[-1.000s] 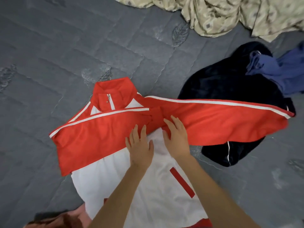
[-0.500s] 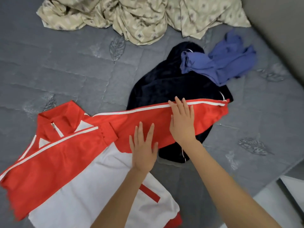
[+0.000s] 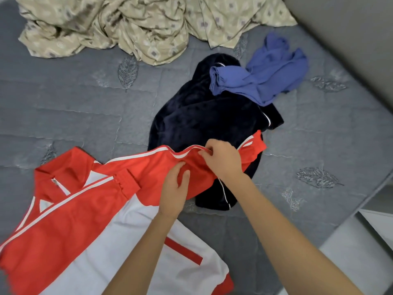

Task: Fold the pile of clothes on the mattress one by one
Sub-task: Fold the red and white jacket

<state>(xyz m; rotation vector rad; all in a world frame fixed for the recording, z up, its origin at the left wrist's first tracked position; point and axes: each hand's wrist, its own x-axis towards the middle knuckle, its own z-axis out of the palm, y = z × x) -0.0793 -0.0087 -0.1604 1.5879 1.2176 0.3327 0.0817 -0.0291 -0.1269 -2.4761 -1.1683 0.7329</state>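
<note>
Jacket (image 3: 85, 231) lies on mattress (image 3: 63, 116) left of navy garment (image 3: 202, 120), sleeve (image 3: 146, 167) stretched over that garment's near edge; left hand (image 3: 173, 192) pinches sleeve fabric, right hand's (image 3: 223, 160) curled fingers (image 3: 209, 150) clamp its striped edge; blue cloth (image 3: 255, 81) atop garment.

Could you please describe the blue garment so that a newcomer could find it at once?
On the grey quilted mattress, look toward the far right, near the crumpled beige patterned sheet. A dark navy fleecy garment lies heaped, with the periwinkle-blue garment draped partly over its far edge. It alone is mid-blue, paler than the navy beneath.
</note>
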